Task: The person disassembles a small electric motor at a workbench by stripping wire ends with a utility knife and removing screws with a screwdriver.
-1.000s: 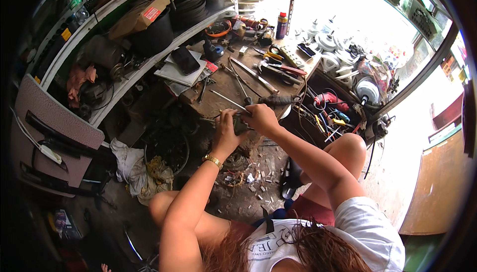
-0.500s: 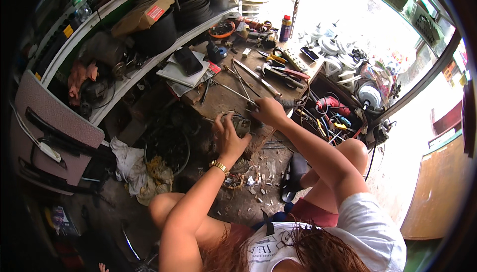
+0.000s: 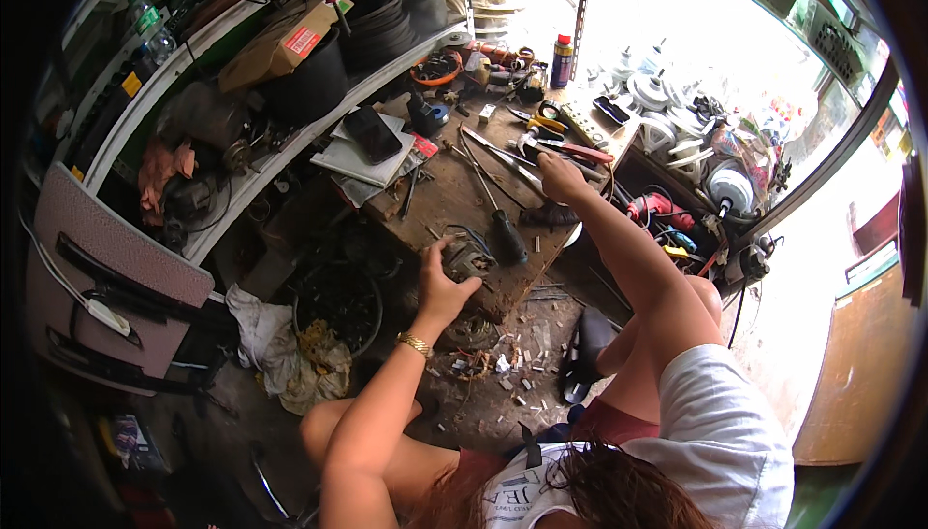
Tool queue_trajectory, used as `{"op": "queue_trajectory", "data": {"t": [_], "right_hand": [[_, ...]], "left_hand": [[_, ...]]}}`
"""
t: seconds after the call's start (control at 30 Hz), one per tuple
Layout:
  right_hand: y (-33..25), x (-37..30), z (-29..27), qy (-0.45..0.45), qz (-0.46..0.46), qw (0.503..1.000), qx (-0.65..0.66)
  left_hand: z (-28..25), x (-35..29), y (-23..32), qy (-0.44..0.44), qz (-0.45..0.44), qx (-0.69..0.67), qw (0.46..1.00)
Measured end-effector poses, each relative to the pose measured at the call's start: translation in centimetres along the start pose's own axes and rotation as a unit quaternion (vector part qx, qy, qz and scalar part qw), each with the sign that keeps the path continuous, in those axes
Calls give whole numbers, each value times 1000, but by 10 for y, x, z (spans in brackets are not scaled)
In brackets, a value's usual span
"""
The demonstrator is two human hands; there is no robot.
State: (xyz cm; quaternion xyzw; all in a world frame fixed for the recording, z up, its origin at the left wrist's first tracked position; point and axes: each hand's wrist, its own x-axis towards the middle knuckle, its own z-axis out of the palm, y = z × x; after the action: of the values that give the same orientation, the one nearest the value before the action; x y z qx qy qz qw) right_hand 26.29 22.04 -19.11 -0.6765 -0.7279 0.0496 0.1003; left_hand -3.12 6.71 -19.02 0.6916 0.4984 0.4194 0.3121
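Note:
My left hand, with a gold bracelet on the wrist, grips a small dark metal motor part at the near edge of a low wooden workbench. My right hand reaches further out over the bench and rests among long tools, by a pair of red-handled pliers; whether it grips one is unclear. A black-handled screwdriver lies between the two hands.
A phone on a pile of papers, a spray can and loose tools crowd the bench. Tyres and a cardboard box fill the shelf at left. White fan motors lie at right. Scraps litter the floor.
My right hand has let go of the part and moved away toward the far tools. My left hand stays on the part at the bench edge.

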Motion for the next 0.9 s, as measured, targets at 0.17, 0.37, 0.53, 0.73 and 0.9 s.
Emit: {"op": "queue_trajectory", "data": {"t": [0.17,0.37,0.53,0.73,0.9], "right_hand": [[-38,-7,-6,163,-56,984,52],[-101,-85,-43,-242,170,691,659],[-108,-147,-91,-388,156,426,802],[-103,-153,-101,-246,158,491,821],[-102,-155,-86,-159,19,556,815]], "left_hand": [[-31,-4,19,-62,-135,-349,925],[-44,-1,66,-93,-66,-533,838],[-30,0,89,-136,-19,-504,853],[-2,-3,83,-94,22,-297,950],[8,-14,102,-136,-137,-504,842]]}}
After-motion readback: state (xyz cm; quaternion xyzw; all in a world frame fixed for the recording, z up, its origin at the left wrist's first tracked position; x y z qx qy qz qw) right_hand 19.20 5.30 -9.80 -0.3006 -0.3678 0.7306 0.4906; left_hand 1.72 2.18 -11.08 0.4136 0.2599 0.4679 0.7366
